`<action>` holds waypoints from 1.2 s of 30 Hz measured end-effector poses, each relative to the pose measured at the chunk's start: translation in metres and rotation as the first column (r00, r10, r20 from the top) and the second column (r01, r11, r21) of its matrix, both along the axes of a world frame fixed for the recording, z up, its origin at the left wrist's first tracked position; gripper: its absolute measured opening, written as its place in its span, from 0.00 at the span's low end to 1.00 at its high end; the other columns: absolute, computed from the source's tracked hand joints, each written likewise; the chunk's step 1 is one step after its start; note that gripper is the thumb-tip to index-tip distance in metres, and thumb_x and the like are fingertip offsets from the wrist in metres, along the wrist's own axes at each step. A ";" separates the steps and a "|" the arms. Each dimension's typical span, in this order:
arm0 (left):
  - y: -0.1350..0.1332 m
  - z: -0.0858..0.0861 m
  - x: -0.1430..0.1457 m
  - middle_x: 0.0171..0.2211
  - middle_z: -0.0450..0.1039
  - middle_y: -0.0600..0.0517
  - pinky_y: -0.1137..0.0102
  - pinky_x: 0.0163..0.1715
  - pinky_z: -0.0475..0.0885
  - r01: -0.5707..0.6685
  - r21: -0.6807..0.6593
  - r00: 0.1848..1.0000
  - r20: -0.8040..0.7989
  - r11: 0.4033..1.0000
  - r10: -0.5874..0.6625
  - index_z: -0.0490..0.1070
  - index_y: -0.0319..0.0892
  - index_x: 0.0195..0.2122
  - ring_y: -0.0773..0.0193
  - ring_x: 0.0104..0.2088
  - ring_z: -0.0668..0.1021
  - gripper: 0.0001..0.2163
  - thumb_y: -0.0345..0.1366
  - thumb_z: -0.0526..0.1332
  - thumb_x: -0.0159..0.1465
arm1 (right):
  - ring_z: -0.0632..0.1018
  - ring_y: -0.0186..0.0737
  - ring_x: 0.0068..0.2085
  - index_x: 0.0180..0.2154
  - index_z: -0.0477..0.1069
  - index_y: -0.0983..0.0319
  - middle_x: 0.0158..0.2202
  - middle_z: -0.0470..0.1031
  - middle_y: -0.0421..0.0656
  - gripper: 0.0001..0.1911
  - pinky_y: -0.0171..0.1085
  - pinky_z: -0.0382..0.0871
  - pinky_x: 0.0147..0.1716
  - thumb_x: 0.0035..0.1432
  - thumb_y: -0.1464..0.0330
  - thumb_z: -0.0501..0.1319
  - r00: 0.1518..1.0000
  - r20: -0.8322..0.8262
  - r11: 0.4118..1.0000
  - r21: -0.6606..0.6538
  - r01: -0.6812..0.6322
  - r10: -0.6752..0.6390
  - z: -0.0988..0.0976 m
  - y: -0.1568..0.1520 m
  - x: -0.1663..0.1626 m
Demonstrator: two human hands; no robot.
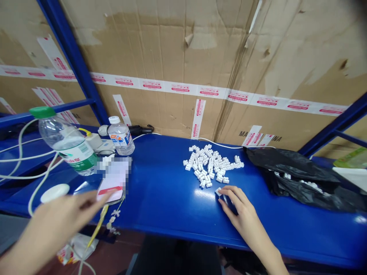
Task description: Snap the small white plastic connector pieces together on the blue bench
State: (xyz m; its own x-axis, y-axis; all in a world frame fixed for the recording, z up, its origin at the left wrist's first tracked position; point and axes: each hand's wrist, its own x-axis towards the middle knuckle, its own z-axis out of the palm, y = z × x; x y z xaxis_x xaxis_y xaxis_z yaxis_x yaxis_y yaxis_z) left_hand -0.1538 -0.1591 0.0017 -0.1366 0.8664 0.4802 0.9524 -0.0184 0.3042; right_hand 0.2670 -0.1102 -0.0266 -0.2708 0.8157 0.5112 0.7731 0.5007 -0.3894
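Observation:
My left hand (64,212) reaches over a phone (113,179) on the blue table, one finger stretched out onto the lower part of its lit screen. That hand holds nothing that shows; its other fingers are partly hidden. Close to the table's front, my right hand (239,208) has its fingertips at a small white plastic piece (218,191) and seems to pinch it. Just beyond lies a loose pile of similar white pieces (210,164), which look like small connectors or blocks. A yellow cable (99,225) and a charm strap (112,219) hang below the phone.
A large green-capped bottle (76,149) and a smaller bottle (122,137) stand at the left, among white cables (21,156) and a round white object (55,193). At right, a black plastic bag (304,183) holds more white pieces. Cardboard (160,49) lines the back.

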 end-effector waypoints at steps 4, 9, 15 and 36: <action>0.001 -0.024 0.101 0.27 0.76 0.61 0.79 0.26 0.73 0.374 0.113 0.907 0.163 0.921 -0.388 0.78 0.49 0.40 0.73 0.23 0.75 0.11 0.48 0.62 0.67 | 0.78 0.41 0.42 0.41 0.70 0.58 0.40 0.74 0.44 0.04 0.38 0.74 0.43 0.68 0.69 0.57 0.986 -0.133 0.981 -0.150 -0.123 0.103 0.011 -0.002 -0.012; 0.026 -0.032 0.188 0.47 0.77 0.47 0.61 0.46 0.79 0.534 0.024 0.840 0.099 0.845 -0.534 0.70 0.42 0.57 0.53 0.46 0.80 0.24 0.42 0.69 0.62 | 0.75 0.38 0.36 0.43 0.70 0.59 0.35 0.73 0.41 0.04 0.36 0.73 0.37 0.67 0.67 0.60 0.975 -0.185 0.958 -0.237 -0.163 0.120 0.013 -0.003 -0.028; 0.062 -0.006 0.186 0.46 0.73 0.50 0.70 0.41 0.77 0.712 -0.211 0.700 0.286 0.670 -0.655 0.71 0.43 0.55 0.63 0.40 0.79 0.18 0.34 0.66 0.65 | 0.76 0.39 0.35 0.41 0.74 0.60 0.36 0.74 0.43 0.05 0.37 0.74 0.38 0.66 0.67 0.60 0.981 -0.155 0.964 -0.218 -0.153 0.120 0.014 0.003 -0.038; 0.084 -0.006 0.211 0.41 0.74 0.49 0.64 0.42 0.67 0.775 -0.170 0.591 -0.146 0.609 -0.793 0.72 0.38 0.41 0.59 0.41 0.76 0.09 0.39 0.59 0.71 | 0.74 0.38 0.29 0.36 0.75 0.60 0.28 0.73 0.42 0.15 0.36 0.71 0.30 0.68 0.57 0.57 0.987 -0.067 0.972 -0.178 -0.156 0.146 0.014 0.012 -0.006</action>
State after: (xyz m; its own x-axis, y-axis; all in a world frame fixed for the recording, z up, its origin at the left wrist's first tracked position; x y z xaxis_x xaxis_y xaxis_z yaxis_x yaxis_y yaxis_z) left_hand 0.0571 -0.0754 -0.0043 0.6982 0.6298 0.3404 0.6168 -0.7706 0.1605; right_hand 0.2613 -0.0978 -0.0131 -0.3747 0.8481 0.3746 0.6699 0.5270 -0.5230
